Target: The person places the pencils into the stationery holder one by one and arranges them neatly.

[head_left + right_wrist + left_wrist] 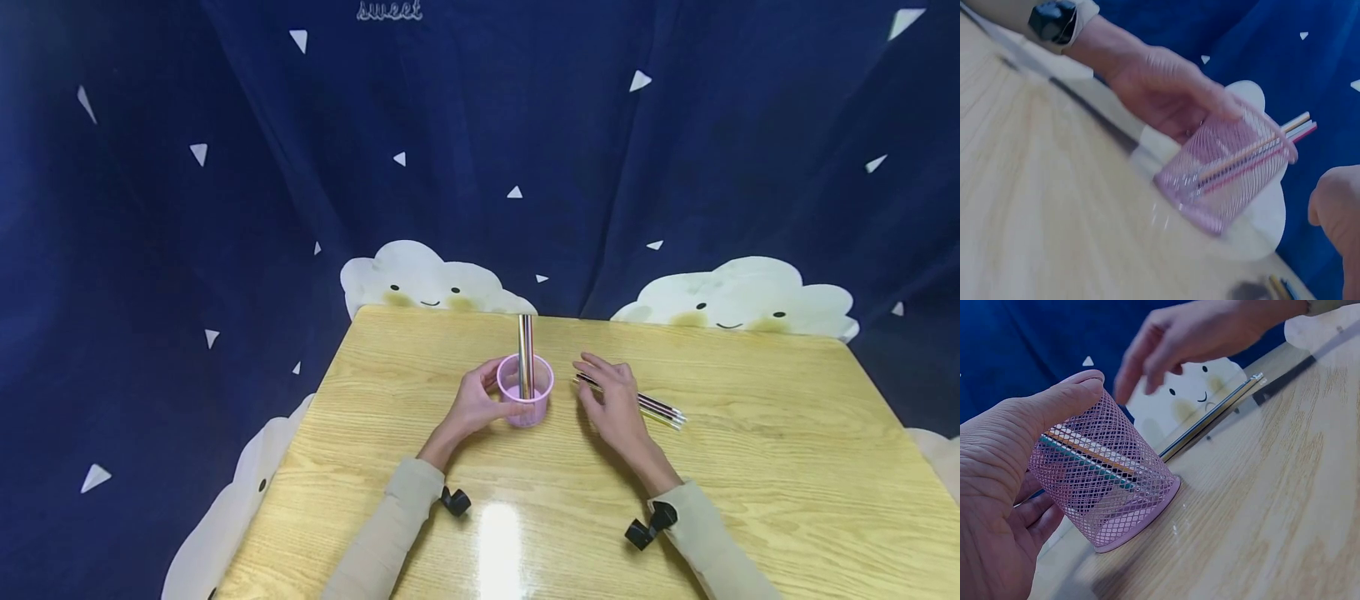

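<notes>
A pink mesh pencil cup (pixel 528 415) stands upright on the wooden table, with several striped pencils (pixel 526 346) leaning inside and poking above its rim. My left hand (pixel 478 403) holds the cup from its left side; in the left wrist view the thumb lies along the rim of the cup (pixel 1107 475). To the right of the cup, my right hand (pixel 617 410) hovers over a small bunch of pencils (pixel 662 409) on the table. Its fingers are loosely bent and apart, gripping nothing in the left wrist view. The hand hides the middle of these pencils in the head view.
The light wooden table (pixel 750 467) reaches back to a dark blue curtain (pixel 465 108) printed with white triangles and smiling clouds. A black wrist camera (pixel 455 502) sits at the left cuff, and another camera (pixel 651 525) at the right.
</notes>
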### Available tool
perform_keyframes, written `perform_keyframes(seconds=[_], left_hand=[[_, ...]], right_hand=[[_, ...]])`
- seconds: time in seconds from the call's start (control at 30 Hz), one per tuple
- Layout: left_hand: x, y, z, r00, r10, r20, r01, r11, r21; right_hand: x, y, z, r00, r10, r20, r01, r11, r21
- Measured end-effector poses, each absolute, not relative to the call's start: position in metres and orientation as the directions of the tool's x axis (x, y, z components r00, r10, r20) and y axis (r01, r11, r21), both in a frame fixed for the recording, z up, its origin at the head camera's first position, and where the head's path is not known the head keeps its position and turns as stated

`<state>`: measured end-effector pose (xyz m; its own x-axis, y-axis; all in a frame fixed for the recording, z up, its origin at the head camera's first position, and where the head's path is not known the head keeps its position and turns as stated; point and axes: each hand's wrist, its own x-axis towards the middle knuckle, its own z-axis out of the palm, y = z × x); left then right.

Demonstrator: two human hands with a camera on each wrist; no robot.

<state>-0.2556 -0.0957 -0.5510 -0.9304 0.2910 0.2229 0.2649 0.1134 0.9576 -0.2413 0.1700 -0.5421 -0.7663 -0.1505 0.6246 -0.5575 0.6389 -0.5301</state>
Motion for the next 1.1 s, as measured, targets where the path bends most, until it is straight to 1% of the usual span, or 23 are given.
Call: perform_keyframes(seconds=[0.17, 0.33, 0.5, 0.67, 0.87, 0.97, 1.1], left_hand=[[-0.256, -0.096, -0.551, -0.929, 0.292, 0.227, 0.266, 0.1, 0.959], [-0.256, -0.096, -0.552, -0.93, 0.293, 0.224, 0.26, 0.09, 0.961], [-0.256, -0.096, -0.551, -0.929, 0.296, 0.224, 0.263, 0.099, 0.96], [-0.257, -0.096, -0.551, -0.928, 0.298, 0.223, 0.264, 0.104, 0.959], [-0.257, -0.096, -0.551, -0.928, 0.299, 0.224, 0.264, 0.102, 0.959], [-0.256, -0.096, -0.551, -0.928, 0.299, 0.222, 0.26, 0.096, 0.961], [-0.255, -0.096, -0.551, -0.929, 0.298, 0.221, 0.257, 0.086, 0.963]], right_hand=[[-0.233, 0.185, -0.557, -0.818, -0.183, 0.545, -0.496, 0.705, -0.508], [-0.227, 0.197, -0.567, -0.839, -0.223, 0.497, -0.468, 0.761, -0.449], [-0.222, 0.205, -0.572, -0.842, -0.255, 0.475, -0.46, 0.799, -0.387], [-0.221, 0.208, -0.575, -0.833, -0.291, 0.47, -0.469, 0.824, -0.32], [-0.221, 0.209, -0.574, -0.833, -0.322, 0.45, -0.476, 0.832, -0.286], [-0.22, 0.209, -0.573, -0.838, -0.339, 0.428, -0.473, 0.841, -0.261], [-0.218, 0.21, -0.569, -0.846, -0.377, 0.376, -0.471, 0.86, -0.197]])
